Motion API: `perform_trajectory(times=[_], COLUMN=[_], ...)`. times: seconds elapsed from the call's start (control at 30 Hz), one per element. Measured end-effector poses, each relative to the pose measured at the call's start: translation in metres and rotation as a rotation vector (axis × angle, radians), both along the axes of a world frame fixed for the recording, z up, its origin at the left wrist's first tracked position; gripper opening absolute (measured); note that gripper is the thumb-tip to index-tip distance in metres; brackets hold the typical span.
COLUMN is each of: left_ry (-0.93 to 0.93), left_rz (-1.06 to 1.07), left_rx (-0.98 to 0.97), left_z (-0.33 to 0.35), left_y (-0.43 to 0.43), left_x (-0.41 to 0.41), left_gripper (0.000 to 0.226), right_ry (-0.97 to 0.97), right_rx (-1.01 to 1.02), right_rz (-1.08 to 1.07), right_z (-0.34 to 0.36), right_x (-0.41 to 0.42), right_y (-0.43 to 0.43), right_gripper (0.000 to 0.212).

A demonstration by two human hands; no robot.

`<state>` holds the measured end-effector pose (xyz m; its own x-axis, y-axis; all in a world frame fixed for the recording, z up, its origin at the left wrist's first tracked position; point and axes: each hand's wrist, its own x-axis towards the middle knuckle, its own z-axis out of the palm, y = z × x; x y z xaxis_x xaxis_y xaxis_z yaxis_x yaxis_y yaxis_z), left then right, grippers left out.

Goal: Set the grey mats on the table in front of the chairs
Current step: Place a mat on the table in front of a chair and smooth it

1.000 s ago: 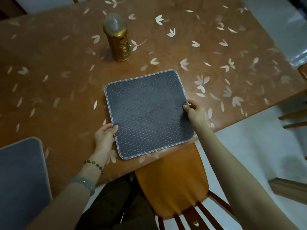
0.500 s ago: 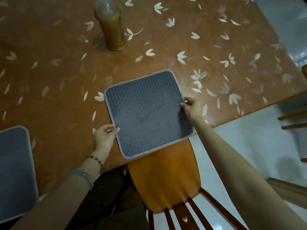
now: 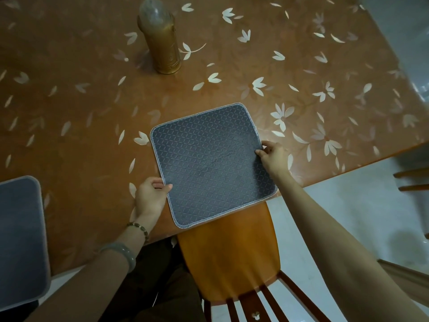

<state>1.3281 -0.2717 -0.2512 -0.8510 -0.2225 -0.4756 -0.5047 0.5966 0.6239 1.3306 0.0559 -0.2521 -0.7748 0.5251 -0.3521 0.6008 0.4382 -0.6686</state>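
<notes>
One grey mat (image 3: 213, 166) is pinched between both hands, left (image 3: 148, 197) and right (image 3: 274, 155), rotated, corners skewed to bench (image 3: 69, 101) edge; second mat (image 3: 19, 240) is seen left of them.

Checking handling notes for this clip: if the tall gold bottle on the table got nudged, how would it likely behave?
The bottle stands tall on a narrow base, so a push near its top would probably tip it. Its body looks round, so once down it may roll. The table looks glossy, so a low push might slide it instead.
</notes>
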Motion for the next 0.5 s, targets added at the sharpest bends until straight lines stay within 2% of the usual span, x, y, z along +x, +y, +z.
perform_trajectory(times=[0.13, 0.23, 0.33, 0.5], left_ry=[0.205, 0.336, 0.325, 0.253], left_rz=[-0.287, -0.515, -0.676, -0.851], left_rx=[-0.263, -0.321, -0.449, -0.624], left_z=[0.008, 0.011, 0.006, -0.019], left_y=[0.006, 0.017, 0.032, 0.050], left_x=[-0.005, -0.034, -0.073, -0.112], left_gripper=[0.061, 0.070, 0.074, 0.067], right_ry=[-0.008, 0.015, 0.025, 0.024], right_rx=[0.137, 0.368, 0.473, 0.595], right_rz=[0.079, 0.325, 0.561, 0.881], right_z=[0.006, 0.013, 0.011, -0.008], right_x=[-0.006, -0.032, -0.071, -0.118], right_y=[-0.007, -0.026, -0.056, -0.105], right_gripper=[0.052, 0.064, 0.063, 0.056])
